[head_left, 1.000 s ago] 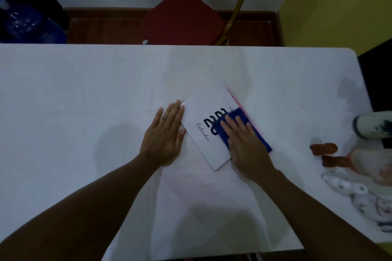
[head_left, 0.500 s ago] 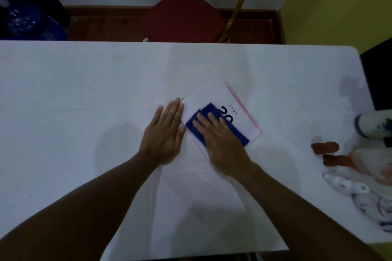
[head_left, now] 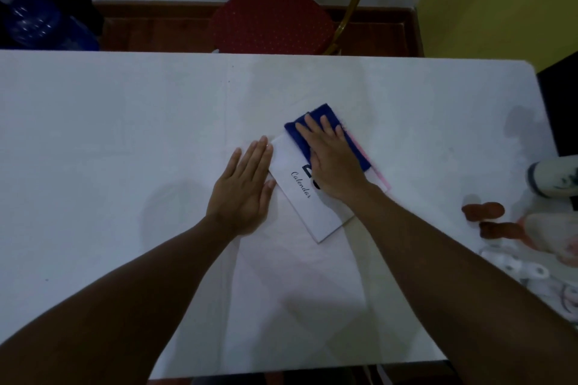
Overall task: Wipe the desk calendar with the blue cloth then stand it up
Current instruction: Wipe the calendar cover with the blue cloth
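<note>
A white desk calendar (head_left: 308, 203) with a pink edge lies flat and turned at an angle near the middle of the white table (head_left: 125, 122). The word "Calendar" shows on its cover. The blue cloth (head_left: 316, 123) covers the calendar's far corner. My right hand (head_left: 333, 159) lies flat on the cloth, fingers together, pressing it onto the calendar. My left hand (head_left: 245, 189) rests palm down on the table, its fingers touching the calendar's left edge. Part of the printed year is hidden under my right hand.
A red chair (head_left: 270, 17) stands behind the table's far edge. At the right edge lie a white bottle (head_left: 553, 176), two brown pieces (head_left: 488, 217) and a white spray bottle (head_left: 513, 264). A blue water jug (head_left: 34, 22) stands on the floor far left.
My right hand has slid the blue cloth from the calendar's near side, across its left part, up to its far corner. My left hand has stayed put at the calendar's left edge.
</note>
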`<state>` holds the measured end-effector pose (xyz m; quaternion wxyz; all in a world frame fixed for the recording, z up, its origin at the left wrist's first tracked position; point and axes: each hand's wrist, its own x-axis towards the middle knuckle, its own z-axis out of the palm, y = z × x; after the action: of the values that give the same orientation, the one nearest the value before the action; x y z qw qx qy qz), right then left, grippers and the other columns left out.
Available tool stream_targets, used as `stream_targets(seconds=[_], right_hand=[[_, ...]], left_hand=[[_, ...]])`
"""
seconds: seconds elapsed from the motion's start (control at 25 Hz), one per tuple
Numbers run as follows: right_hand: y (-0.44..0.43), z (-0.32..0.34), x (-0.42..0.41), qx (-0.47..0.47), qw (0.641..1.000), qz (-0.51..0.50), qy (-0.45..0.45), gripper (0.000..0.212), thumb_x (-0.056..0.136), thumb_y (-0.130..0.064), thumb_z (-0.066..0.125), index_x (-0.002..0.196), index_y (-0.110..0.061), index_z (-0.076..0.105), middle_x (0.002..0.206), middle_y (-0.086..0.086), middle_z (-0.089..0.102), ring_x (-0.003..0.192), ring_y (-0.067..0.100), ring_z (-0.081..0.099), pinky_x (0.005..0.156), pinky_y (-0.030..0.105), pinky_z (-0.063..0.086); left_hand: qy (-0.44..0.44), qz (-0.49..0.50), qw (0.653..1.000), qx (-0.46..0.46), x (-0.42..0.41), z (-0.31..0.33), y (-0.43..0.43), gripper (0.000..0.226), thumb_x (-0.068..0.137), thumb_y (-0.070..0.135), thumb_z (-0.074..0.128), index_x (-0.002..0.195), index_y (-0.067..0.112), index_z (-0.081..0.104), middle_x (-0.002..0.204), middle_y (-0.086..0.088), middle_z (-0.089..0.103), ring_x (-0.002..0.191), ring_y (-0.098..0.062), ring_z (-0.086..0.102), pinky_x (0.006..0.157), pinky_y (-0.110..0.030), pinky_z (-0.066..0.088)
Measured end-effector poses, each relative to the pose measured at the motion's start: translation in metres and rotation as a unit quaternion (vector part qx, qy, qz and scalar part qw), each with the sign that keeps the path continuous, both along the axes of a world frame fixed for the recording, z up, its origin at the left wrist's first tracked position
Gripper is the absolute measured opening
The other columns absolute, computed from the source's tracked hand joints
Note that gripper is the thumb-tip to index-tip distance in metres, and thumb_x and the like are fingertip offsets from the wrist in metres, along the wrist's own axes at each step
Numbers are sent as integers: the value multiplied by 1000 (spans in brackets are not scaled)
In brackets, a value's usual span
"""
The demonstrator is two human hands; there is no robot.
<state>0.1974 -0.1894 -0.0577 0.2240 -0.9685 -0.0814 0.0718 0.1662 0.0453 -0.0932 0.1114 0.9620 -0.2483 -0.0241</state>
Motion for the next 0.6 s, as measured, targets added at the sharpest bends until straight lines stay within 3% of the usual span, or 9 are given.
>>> stream_targets(seconds=[0.2,0.32,0.48,0.6], right_hand=[[19,-5,-79,-9,998,56,-28,57,103,-18,40,160,-21,32,169,-1,25,158,24,15,128,44,9],[-13,-4,-125,-5,996,87,-24,59,102,-20,39,161,-25,30,170,-5,25,158,19,13,129,43,12],[-31,1,-112,-25,995,-93,5,63,99,-12,38,161,-20,30,170,-1,22,158,24,11,128,49,13],[-6,-3,-75,-25,994,-105,3,65,98,-10,43,161,-15,29,170,4,21,157,31,13,128,46,6]], left_hand=[[11,1,1000,3,-1,0,0,65,112,42,17,169,11,10,179,-7,8,166,-17,2,134,-47,16],[9,0,1000,0,-1,1,-1,66,111,42,19,169,11,9,179,-8,7,166,-18,3,134,-47,15],[-9,0,1000,-2,0,1,1,66,111,39,24,168,8,12,178,-9,10,166,-20,7,134,-47,16],[-1,2,1000,3,-1,1,3,66,111,40,22,168,9,11,178,-9,9,166,-19,5,134,-47,16]])
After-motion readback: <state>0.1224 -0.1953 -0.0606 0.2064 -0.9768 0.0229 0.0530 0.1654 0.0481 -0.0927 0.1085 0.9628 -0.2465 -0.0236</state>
